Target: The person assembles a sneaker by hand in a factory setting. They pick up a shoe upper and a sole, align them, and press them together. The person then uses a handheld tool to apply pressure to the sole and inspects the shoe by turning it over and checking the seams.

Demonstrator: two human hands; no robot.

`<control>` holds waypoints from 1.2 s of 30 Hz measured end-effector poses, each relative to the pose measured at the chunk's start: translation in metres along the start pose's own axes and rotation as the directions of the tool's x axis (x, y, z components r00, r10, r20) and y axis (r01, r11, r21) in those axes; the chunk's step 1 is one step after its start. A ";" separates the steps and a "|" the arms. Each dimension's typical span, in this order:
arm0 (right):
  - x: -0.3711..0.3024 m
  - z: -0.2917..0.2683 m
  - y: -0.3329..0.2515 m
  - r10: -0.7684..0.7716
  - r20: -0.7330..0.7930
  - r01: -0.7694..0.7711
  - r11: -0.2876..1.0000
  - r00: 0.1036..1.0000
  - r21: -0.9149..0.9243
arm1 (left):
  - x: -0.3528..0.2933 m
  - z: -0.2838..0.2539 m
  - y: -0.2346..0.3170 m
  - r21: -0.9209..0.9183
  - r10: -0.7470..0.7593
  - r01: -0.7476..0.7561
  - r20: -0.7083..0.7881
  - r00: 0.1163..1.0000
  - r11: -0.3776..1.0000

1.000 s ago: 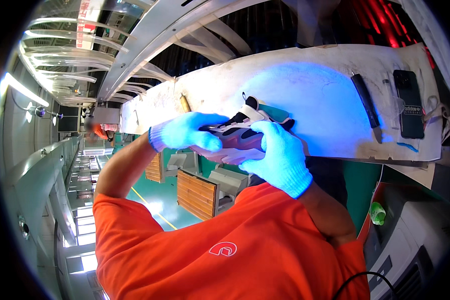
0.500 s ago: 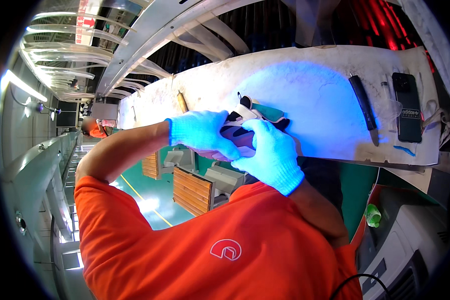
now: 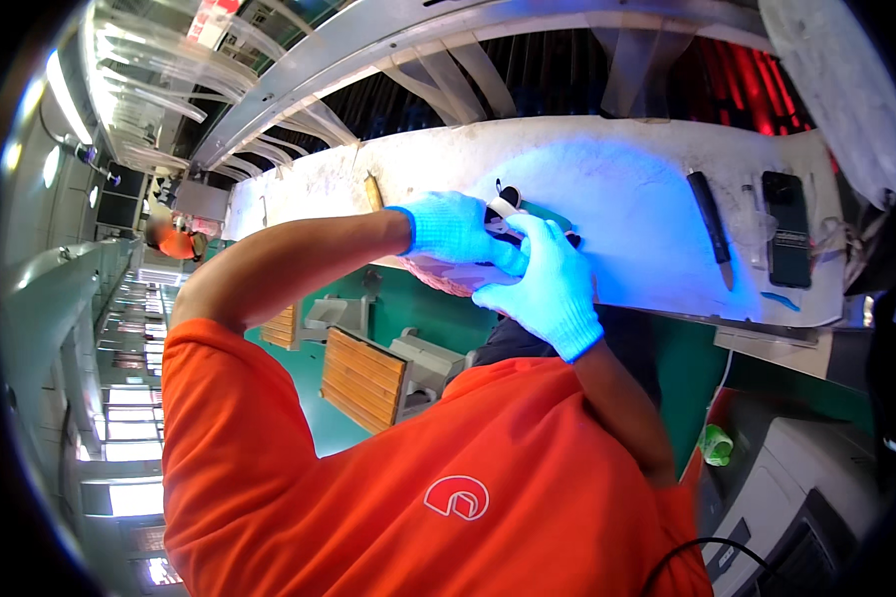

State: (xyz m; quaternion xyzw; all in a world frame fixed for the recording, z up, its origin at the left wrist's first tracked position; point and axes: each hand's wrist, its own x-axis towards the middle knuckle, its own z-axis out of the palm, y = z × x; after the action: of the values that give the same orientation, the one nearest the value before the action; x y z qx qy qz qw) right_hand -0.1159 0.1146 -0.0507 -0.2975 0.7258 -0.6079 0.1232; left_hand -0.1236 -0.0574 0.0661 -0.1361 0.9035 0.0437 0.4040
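Head view: one shoe (image 3: 468,274), held in both gloved hands at the table's (image 3: 647,229) near edge, under bluish light. Left hand (image 3: 453,229) is wrapped over its front part, fingers curled and closed on it. Right hand (image 3: 550,284) is partly curled, thumb and forefinger apart with the shoe's side between them, so it looks like a loose two-sided hold; far fingertips hidden. The two hands meet at the shoe's middle.

Progress: upper and sole look joined, so the shoe seems well built up. Handling is judged mid-way, since the shoe is in the hands and not put down. What is left can't be told; the hands cover most of it.

Containers: the shoe's collar opens upward, teal patch (image 3: 550,213) at it, lining or something inside, can't tell. Right of the shoe, past the black-handled knife (image 3: 710,216), lies a slim clear tube (image 3: 752,229); contents not readable. Phone (image 3: 785,229) is beyond that, blue strip (image 3: 781,300) nearer the edge. Below and right of the shoe, a crumpled-looking green plastic piece (image 3: 715,445), maybe a bottle, sits by a grey machine (image 3: 806,478); contents can't be seen. Left of the shoe, behind the left wrist, a tan-handled tool (image 3: 373,192).
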 end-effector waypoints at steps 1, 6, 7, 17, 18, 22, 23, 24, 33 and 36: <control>0.000 -0.002 -0.002 0.015 -0.012 -0.015 0.999 1.000 -0.031 | -0.006 -0.005 -0.001 -0.097 0.027 -0.020 0.068 0.997 0.995; -0.055 -0.031 -0.001 0.021 -0.030 -0.019 0.997 0.999 0.075 | -0.036 -0.019 -0.061 -0.647 0.483 -0.377 -0.015 0.875 0.662; -0.069 -0.037 0.003 0.061 -0.055 -0.051 0.984 0.997 0.172 | -0.045 -0.012 -0.071 -0.729 0.575 -0.448 -0.092 0.813 0.517; -0.112 -0.039 0.017 0.382 -0.102 -0.181 0.636 0.919 0.751 | -0.047 0.217 0.011 -0.893 0.231 -0.368 -0.427 0.874 -0.259; -0.111 -0.041 0.016 0.355 -0.108 -0.146 0.617 0.929 0.774 | -0.049 0.218 0.025 -0.879 0.181 -0.369 -0.432 0.883 -0.301; -0.114 -0.041 0.011 0.434 -0.069 -0.203 0.550 0.898 0.810 | -0.047 0.225 0.059 -0.833 0.055 -0.373 -0.430 0.901 -0.409; -0.115 -0.039 0.010 0.425 -0.083 -0.196 0.570 0.901 0.798 | -0.043 0.229 0.063 -0.828 0.042 -0.371 -0.426 0.904 -0.421; -0.119 -0.037 0.012 0.417 -0.101 -0.184 0.588 0.903 0.787 | -0.038 0.228 0.064 -0.845 -0.046 -0.459 -0.465 0.884 -0.274; -0.103 -0.113 -0.069 -0.054 -0.290 0.136 0.954 0.955 0.269 | -0.028 0.192 0.032 -0.758 0.196 -0.616 -0.585 0.787 0.213; -0.089 -0.125 -0.073 -0.007 -0.079 0.030 0.956 0.997 0.292 | -0.018 0.188 0.019 -0.694 0.287 -0.668 -0.604 0.743 0.270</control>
State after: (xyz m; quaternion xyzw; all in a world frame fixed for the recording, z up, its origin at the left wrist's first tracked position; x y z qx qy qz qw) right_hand -0.0927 0.2615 0.0313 -0.2592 0.6292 -0.7207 0.1323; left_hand 0.0172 0.0004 -0.0472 -0.0454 0.7938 0.6032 0.0635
